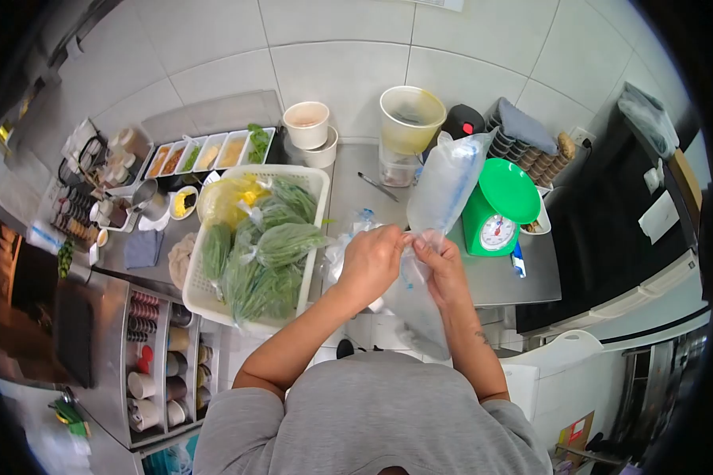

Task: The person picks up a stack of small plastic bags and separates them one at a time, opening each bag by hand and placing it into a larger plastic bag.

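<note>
Both my hands meet in front of my chest at the mouth of a clear plastic bag [414, 305], which hangs down below them. My left hand [372, 265] is closed, its fingertips pinching the bag's top edge. My right hand [442, 269] pinches the same edge from the other side, thumb on top. What the bag holds, if anything, I cannot make out. Just beyond my hands stands a stack of clear plastic bags [449, 178]. More crumpled clear plastic [338, 257] lies beside my left hand.
A white basket [318, 190] of bagged green vegetables [273, 245] sits left. Right of my hands is a green dial scale [483, 214]. Behind are white tubs [306, 119], a yellowish container [412, 119], a pen [378, 186] and a tray of ingredients [214, 152].
</note>
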`<state>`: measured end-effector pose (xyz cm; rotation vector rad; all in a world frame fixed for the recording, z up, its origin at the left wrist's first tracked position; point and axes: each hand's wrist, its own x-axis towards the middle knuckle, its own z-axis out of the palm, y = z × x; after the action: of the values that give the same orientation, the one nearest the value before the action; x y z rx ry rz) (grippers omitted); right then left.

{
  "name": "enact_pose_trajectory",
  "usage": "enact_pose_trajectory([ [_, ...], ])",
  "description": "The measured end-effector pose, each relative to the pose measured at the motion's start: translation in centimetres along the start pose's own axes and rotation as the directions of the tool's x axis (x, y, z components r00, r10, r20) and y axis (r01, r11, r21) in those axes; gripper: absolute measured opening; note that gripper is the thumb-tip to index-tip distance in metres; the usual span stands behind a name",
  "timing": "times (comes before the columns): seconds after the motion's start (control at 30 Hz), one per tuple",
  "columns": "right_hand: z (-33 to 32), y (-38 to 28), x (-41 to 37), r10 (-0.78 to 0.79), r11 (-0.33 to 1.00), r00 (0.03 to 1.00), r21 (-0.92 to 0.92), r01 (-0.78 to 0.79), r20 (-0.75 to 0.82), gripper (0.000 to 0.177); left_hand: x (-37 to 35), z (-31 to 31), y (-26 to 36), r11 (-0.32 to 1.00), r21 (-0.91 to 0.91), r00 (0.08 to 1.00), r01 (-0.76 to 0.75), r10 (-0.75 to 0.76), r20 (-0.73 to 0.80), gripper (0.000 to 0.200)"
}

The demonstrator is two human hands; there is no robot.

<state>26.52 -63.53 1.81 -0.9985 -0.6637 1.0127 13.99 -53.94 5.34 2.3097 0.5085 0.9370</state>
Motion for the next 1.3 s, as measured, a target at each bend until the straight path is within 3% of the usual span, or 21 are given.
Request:
enact_pose_trajectory([
  [0.1, 1.8, 0.0, 0.4, -0.118, 0.985, 0.984, 0.109, 0.133, -0.135, 0.028, 0.4, -0.1, -0.8, 0.99, 0.099, 0.987, -0.096, 0.108, -0.122, 0.02],
  [0.17, 1.5, -0.3, 0.1, -0.093, 0.979, 0.987, 0.166, 0.115, -0.13, 0.028, 1.0, -0.4, -0.9, 0.928, -0.331, 0.984, 0.173, -0.175, 0.024, 0.021],
  [0.2, 1.2, -0.4, -0.2, -0.077, 0.975, 0.989, 0.196, 0.102, -0.128, 0.029, 1.3, -0.6, -0.8, 0.802, -0.506, 0.948, 0.318, -0.286, 0.141, 0.022],
  [0.3, -1.2, -0.4, -0.1, -0.027, 0.924, 0.998, 0.382, 0.0, 0.064, 0.027, 3.4, -1.4, 0.0, 0.352, -0.907, 0.966, 0.232, -0.191, 0.173, 0.022],
  [0.33, -2.2, -0.9, -0.1, -0.033, 0.94, 0.999, 0.339, 0.033, -0.006, 0.026, 3.9, -2.1, 0.5, 0.232, -0.938, 0.959, 0.255, -0.185, 0.215, 0.02],
  [0.4, -4.3, -1.8, -0.1, -0.052, 0.965, 0.988, 0.249, 0.087, -0.145, 0.024, 5.1, -2.2, 1.5, 0.379, -0.898, 0.968, 0.223, -0.194, 0.158, 0.019],
  [0.47, -4.3, -5.8, 0.9, -0.276, 0.956, 0.909, 0.011, 0.294, -0.311, 0.024, 7.2, -2.0, 2.7, 0.608, -0.784, 0.983, 0.122, -0.186, 0.008, 0.019],
  [0.5, -2.8, -8.6, 1.8, -0.205, 0.942, 0.913, 0.183, 0.282, -0.352, 0.024, 8.7, -1.7, 3.4, 0.746, -0.665, 0.981, 0.044, -0.157, -0.111, 0.018],
  [0.53, -1.5, -11.0, 2.8, -0.122, 0.898, 0.917, 0.351, 0.264, -0.38, 0.024, 10.3, -1.5, 4.1, 0.75, -0.659, 0.973, 0.058, -0.191, -0.132, 0.018],
  [0.6, -1.2, -13.0, 4.7, -0.365, 0.931, 0.905, -0.066, 0.36, -0.216, 0.024, 13.4, -0.2, 3.5, 0.753, -0.634, 0.953, 0.177, -0.293, -0.082, 0.018],
  [0.63, -1.6, -12.3, 5.0, -0.37, 0.926, 0.907, -0.162, 0.342, -0.201, 0.022, 14.7, 0.9, 1.8, 0.747, -0.606, 0.935, 0.274, -0.355, -0.015, 0.018],
  [0.67, -2.0, -11.7, 5.3, -0.375, 0.911, 0.908, -0.257, 0.324, -0.186, 0.02, 15.7, 2.3, -0.5, 0.689, -0.565, 0.881, 0.454, -0.444, 0.166, 0.019],
  [0.7, -3.8, -8.8, 6.2, -0.3, 0.941, 0.912, -0.243, 0.235, -0.279, 0.016, 16.0, 4.2, -3.1, 0.62, -0.491, 0.789, 0.612, -0.515, 0.334, 0.019],
  [0.77, -7.9, -2.2, 8.5, -0.148, 0.978, 0.88, -0.196, 0.064, -0.451, 0.011, 14.0, 9.7, -8.6, 0.88, -0.012, 0.862, 0.475, -0.463, 0.207, 0.019],
  [0.87, -8.3, 2.7, 7.4, -0.049, 0.963, 0.787, -0.239, -0.127, -0.615, 0.013, 10.1, 12.1, -10.7, 0.687, -0.267, 0.736, 0.676, -0.62, 0.27, 0.021],
  [0.93, -8.4, 4.6, 6.7, 0.043, 0.985, 0.776, -0.104, -0.139, -0.63, 0.012, 8.5, 12.0, -10.0, 0.555, -0.365, 0.66, 0.747, -0.683, 0.313, 0.021],
  [1.0, -9.6, 6.7, 6.9, 0.088, 0.993, 0.775, -0.005, -0.116, -0.625, 0.01, 6.4, 12.2, -10.9, 0.874, -0.137, 0.884, 0.466, -0.468, 0.02, 0.019],
  [1.03, -9.4, 6.9, 6.8, 0.082, 0.996, 0.753, 0.038, -0.075, -0.653, 0.011, 5.4, 11.7, -11.1, 0.954, 0.023, 0.951, 0.298, -0.295, -0.098, 0.018],
  [1.1, -8.5, 7.9, 6.7, 0.074, 0.992, 0.711, 0.124, 0.02, -0.7, 0.013, 1.3, 10.7, -10.5, 0.886, 0.252, 0.921, 0.389, -0.368, -0.13, 0.014],
  [1.2, -8.7, 10.2, 4.0, -0.066, 0.986, 0.78, -0.158, -0.043, -0.622, 0.011, -5.0, 10.5, -10.6, 0.853, 0.474, 0.973, 0.219, -0.152, -0.176, 0.007],
  [1.3, -7.0, 11.0, 2.3, -0.376, 0.702, 0.912, -0.693, 0.163, -0.166, 0.018, -6.8, 10.4, -12.0, 0.863, 0.495, 0.99, 0.103, -0.042, -0.134, 0.008],
])
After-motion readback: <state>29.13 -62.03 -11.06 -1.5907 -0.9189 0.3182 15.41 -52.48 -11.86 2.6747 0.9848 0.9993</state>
